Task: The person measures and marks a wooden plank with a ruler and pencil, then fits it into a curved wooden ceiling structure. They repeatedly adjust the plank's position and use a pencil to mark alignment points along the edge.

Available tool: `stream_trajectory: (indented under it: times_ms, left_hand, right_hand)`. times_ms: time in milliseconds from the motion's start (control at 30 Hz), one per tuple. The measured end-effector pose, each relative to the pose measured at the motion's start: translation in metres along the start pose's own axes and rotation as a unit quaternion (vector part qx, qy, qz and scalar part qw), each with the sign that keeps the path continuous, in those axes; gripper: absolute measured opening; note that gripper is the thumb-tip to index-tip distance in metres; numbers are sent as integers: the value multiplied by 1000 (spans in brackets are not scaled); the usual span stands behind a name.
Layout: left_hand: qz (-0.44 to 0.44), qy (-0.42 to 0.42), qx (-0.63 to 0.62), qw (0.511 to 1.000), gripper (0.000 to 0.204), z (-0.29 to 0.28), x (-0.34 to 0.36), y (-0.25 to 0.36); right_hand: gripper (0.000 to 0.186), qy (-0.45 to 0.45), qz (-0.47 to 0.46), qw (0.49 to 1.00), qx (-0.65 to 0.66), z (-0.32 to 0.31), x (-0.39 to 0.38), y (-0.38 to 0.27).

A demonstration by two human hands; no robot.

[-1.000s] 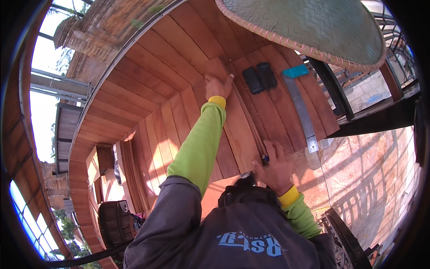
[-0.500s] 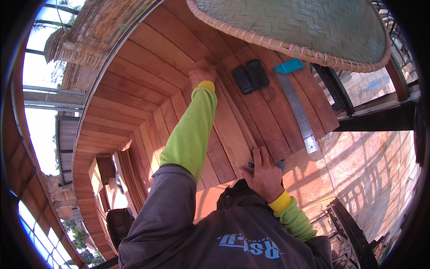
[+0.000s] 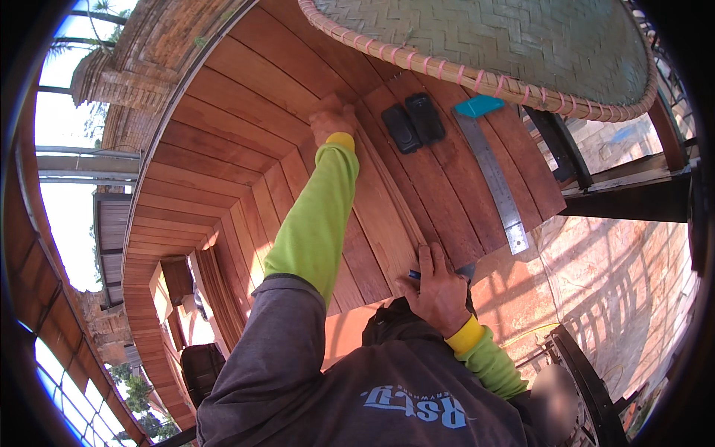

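A long wooden plank (image 3: pixel 386 212) lies across the reddish boards of a curved bench, running from far to near between my hands. My left hand (image 3: pixel 331 123) is stretched out to its far end, fingers curled over it. At the near end, my right hand (image 3: pixel 441 299) rests with two fingers forward along the plank's edge. A slim blue pen-like thing (image 3: pixel 414 274) sticks out between its thumb and forefinger. Part of a grey-blue object (image 3: pixel 467 270) shows beside that hand, mostly hidden. To the right lies a try square with a turquoise handle (image 3: pixel 479 106) and a steel blade (image 3: pixel 495 182).
Two black rectangular cases (image 3: pixel 413 123) lie on the boards left of the square. A woven hat brim (image 3: pixel 484 45) covers the upper right. The curved slatted backrest (image 3: pixel 216 141) rises on the left. A dark metal frame (image 3: pixel 633 197) stands at right above the paved floor (image 3: pixel 596 276).
Both hands stay almost in place on the plank. The view has shifted slightly, and a blurred round shape now shows at the lower right.
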State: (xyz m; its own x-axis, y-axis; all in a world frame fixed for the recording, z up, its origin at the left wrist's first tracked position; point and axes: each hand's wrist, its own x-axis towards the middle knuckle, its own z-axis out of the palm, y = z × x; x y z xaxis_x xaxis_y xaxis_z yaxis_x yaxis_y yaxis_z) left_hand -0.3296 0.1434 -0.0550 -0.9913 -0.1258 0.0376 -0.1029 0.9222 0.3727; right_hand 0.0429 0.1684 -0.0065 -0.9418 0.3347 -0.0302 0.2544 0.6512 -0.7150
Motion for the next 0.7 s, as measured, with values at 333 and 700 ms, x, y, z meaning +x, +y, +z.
stream_trajectory:
  times_ms: [333, 700]
  left_hand:
    - [41, -53, -90, 994, 78, -25, -7, -11]
    - [46, -195, -320, 926, 54, -37, -130, -93]
  right_hand:
    - [66, -2, -9, 1000, 0, 0, 1, -2]
    - [68, 4, -20, 999, -48, 6, 1, 0]
